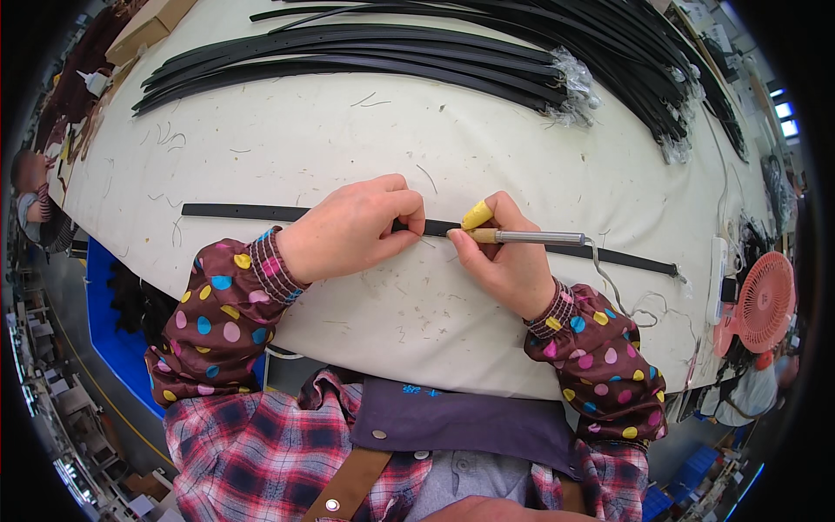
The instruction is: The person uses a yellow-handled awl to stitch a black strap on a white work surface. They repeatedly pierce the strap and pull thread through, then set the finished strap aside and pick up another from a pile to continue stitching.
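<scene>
A long black strap, apparently a belt (243, 211), lies across the pale table from left to right under both my hands. My left hand (348, 226) is closed in a pinch at the belt's middle; its fingertips are partly hidden, and any thread between them is too fine to make out. A pen-shaped corded heating tool (544, 237), like a soldering iron with a metal barrel, is gripped in my right hand (513, 274). Its tip end points left, close to the belt and my left fingers. Yellow tape (477, 215) wraps one right finger.
Bundles of black belts (365, 61) with plastic-wrapped ends lie at the back. Short thread scraps dot the pale tabletop (287, 157). The tool's cord (600, 270) runs right, near a pink plastic basket-like object (765, 300). A blue bin (113, 304) stands lower left; another person (33, 191) is far left.
</scene>
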`<state>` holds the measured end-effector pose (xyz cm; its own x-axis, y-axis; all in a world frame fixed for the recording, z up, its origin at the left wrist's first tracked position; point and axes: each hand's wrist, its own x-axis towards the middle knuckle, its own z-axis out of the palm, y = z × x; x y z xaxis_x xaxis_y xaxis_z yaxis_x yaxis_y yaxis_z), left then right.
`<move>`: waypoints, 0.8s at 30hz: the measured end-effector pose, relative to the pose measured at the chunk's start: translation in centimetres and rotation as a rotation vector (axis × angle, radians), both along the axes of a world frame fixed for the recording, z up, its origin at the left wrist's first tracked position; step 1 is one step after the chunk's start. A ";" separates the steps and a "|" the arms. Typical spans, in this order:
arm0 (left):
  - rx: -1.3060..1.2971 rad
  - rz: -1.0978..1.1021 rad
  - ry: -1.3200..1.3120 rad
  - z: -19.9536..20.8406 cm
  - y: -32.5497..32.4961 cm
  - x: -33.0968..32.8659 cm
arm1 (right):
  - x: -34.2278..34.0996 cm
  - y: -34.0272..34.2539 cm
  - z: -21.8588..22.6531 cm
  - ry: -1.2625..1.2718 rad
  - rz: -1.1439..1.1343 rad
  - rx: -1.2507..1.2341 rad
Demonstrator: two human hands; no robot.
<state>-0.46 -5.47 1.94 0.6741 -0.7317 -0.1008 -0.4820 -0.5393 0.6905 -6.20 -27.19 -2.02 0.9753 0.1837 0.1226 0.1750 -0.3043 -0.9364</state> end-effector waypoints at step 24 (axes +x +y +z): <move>0.086 0.178 0.027 -0.4 -1.7 0.2 | -0.2 -1.5 -1.1 0.026 -0.058 0.138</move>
<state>-0.30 -7.19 1.53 0.7884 -0.5890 -0.1776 -0.3559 -0.6722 0.6492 -6.38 -28.71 -3.15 0.9870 0.1098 0.1170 0.1356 -0.1815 -0.9740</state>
